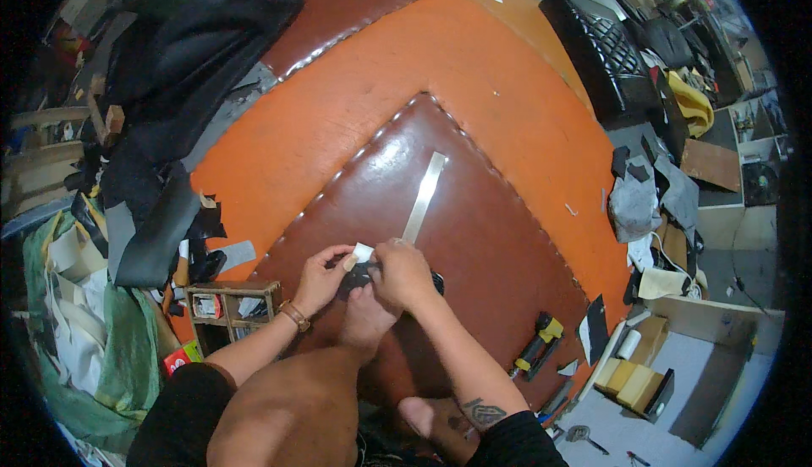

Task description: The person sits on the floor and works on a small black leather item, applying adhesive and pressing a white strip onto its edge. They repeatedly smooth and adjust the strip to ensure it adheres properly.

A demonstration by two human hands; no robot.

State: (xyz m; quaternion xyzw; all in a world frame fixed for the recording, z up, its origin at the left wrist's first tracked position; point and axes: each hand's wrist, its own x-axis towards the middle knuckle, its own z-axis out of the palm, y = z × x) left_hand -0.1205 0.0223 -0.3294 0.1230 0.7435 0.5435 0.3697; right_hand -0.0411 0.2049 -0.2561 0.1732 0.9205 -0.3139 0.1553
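At lower centre, your left hand [321, 281] is pinching a small white piece [363, 253], fingertips nearly together; your right hand [404, 274] is curling beside it, perhaps for steadying, though you're hiding whether it's gripping anything.

Single head view: left lens of the head-worn fisheye pair. Faces steeply down and forward over the wearer's bent leg [288, 395]. Left hand [323, 279] and right hand [406, 272] sit close, just below mid-field; brown padded panel [372, 188] extends beyond. Wide coverage; edges bow, corners black.
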